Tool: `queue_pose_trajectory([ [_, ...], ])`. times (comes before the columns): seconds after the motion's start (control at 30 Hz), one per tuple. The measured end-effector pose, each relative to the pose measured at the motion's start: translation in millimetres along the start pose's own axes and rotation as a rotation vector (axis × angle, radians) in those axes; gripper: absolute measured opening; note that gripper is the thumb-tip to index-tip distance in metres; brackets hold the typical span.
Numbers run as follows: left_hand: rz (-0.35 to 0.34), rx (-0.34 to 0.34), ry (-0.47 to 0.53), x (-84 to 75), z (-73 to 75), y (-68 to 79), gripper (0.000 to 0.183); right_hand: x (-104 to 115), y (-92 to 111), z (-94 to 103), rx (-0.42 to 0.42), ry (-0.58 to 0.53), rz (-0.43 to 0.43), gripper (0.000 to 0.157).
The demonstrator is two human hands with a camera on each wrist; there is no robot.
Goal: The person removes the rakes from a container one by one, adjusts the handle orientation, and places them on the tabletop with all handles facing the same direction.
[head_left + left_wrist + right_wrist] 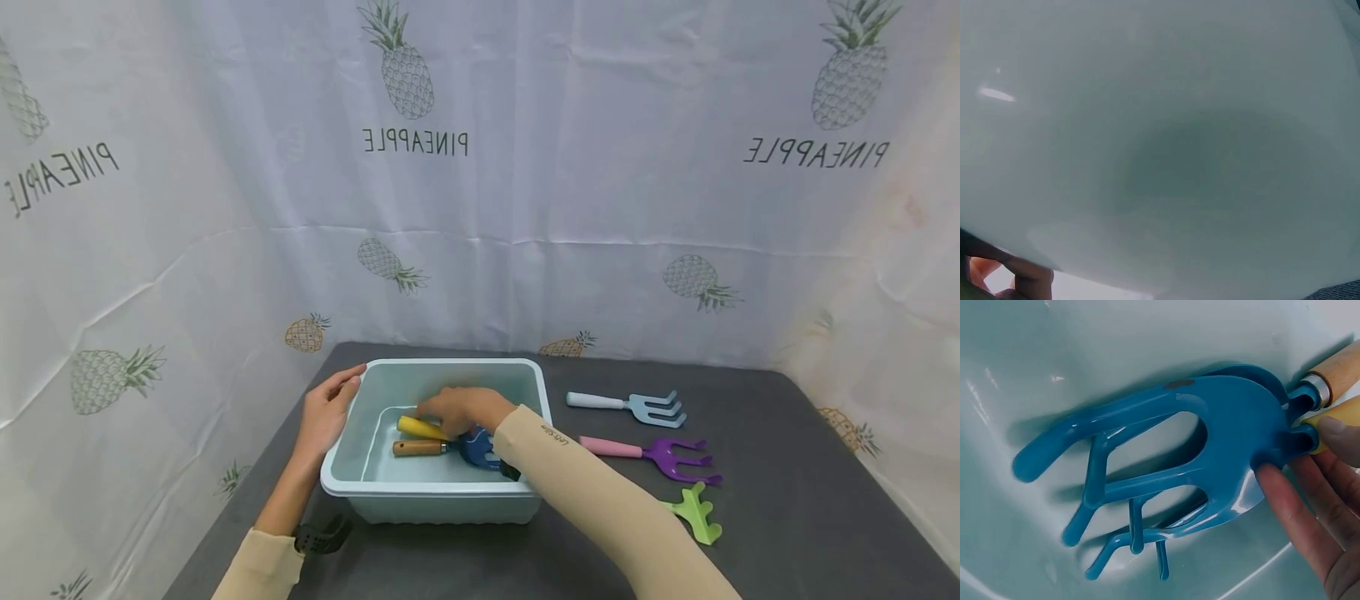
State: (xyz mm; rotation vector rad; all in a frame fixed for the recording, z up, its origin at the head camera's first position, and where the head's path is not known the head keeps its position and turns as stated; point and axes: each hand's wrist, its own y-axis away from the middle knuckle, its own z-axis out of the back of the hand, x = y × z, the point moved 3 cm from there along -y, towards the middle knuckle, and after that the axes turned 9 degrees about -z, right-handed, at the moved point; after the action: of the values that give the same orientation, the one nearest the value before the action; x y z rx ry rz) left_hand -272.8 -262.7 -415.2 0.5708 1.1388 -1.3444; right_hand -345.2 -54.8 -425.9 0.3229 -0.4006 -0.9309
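A pale blue-green plastic basin [442, 508] stands on the table, and my left hand [330, 408] holds its left rim near the back corner. Inside it, my right hand [467, 408] pinches a blue hand rake with a yellow handle [422, 427] at the neck, thumb on the handle end and a fingertip against the blue head [1235, 425]. Under that lies a second blue hand rake with a wooden handle [418, 448], its head mostly covered by the upper one. Only the basin's smooth wall [1210, 156] and some fingers [1032, 278] show in the left wrist view.
Right of the basin lie a light blue hand rake with a white handle [645, 408], a purple one with a pink handle [667, 457] and a green one [697, 512], partly behind my right sleeve [592, 492]. A pineapple-print curtain [510, 192] surrounds the dark table [795, 500].
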Motion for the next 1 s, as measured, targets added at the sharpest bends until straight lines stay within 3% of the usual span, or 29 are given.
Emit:
queue_pose_trajectory([
  [0.6, -0.001, 0.008, -0.012, -1.8, 1.4, 2.4, 0.046, 1.6, 4.5, 2.4, 0.014, 0.019, -0.013, 0.064],
  [1.0, 0.028, 0.005, -0.012, -2.3, 0.9, 1.7, 0.046, 1.9, 4.5, 7.4, 0.036, 0.044, 0.031, 0.068],
])
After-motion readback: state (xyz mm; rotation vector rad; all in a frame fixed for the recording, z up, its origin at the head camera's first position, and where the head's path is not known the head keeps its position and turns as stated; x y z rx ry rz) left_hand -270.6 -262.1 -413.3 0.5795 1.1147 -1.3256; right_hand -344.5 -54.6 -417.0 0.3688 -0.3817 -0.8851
